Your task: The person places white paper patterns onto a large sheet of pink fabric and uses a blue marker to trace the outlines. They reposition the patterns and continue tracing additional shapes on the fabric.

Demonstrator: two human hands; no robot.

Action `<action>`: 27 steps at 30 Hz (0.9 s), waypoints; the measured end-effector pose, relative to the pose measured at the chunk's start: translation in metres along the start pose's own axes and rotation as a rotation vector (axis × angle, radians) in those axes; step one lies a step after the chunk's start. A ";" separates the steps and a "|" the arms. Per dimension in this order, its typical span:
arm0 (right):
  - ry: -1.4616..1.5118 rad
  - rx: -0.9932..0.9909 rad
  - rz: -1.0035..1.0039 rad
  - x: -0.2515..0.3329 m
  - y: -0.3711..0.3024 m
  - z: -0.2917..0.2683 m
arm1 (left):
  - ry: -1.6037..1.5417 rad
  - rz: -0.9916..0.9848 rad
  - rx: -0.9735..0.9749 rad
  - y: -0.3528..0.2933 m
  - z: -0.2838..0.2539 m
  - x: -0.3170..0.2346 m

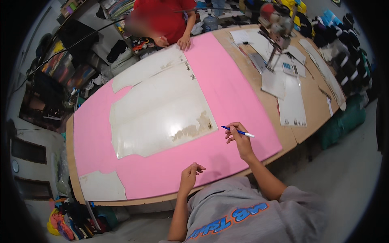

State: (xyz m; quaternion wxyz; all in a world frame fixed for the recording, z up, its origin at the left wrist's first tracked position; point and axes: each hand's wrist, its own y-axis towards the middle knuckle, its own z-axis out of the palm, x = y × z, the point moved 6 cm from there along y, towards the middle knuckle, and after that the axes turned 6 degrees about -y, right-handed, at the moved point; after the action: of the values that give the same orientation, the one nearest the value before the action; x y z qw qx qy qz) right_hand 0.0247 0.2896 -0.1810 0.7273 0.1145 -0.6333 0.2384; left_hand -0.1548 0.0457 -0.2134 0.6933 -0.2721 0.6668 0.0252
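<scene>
My right hand (pixel 240 141) pinches a blue pen (pixel 236 130) with a white end, its tip pointing left, close to the lower right corner of a large white pattern piece (pixel 158 113). That piece has shirt-like curved edges and a brown stained patch. Beneath it, pink fabric (pixel 259 117) covers most of the table. My left hand (pixel 191 175) is loosely curled near the table's front edge, fingers a little apart, with nothing seen in it. A smaller white pattern piece (pixel 103 186) lies at the near left corner, and another (pixel 150 67) at the far edge.
Across the table a person in a red shirt (pixel 174 24) rests a hand at the fabric's far edge. On the brown right side stand a cutting machine (pixel 277 40), a calculator (pixel 289 68), scissors (pixel 324 94) and more pattern pieces (pixel 292 105). Clothing piles (pixel 65 222) surround the table.
</scene>
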 end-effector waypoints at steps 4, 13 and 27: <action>-0.030 -0.067 -0.045 -0.001 0.096 0.029 | 0.130 0.098 -0.094 0.111 -0.018 -0.035; -0.341 -0.155 -0.147 -0.061 0.247 0.092 | 0.906 0.506 -0.472 0.372 -0.049 -0.053; -0.643 -0.144 -0.328 -0.124 0.250 0.119 | 0.986 0.332 -0.513 0.389 -0.048 -0.031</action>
State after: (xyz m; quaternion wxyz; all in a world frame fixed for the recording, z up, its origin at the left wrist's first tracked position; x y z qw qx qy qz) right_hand -0.2118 0.4240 -0.3154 0.5257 0.2323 -0.8179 0.0253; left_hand -0.3570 0.3673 -0.3159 0.1993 -0.3028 0.9174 0.1644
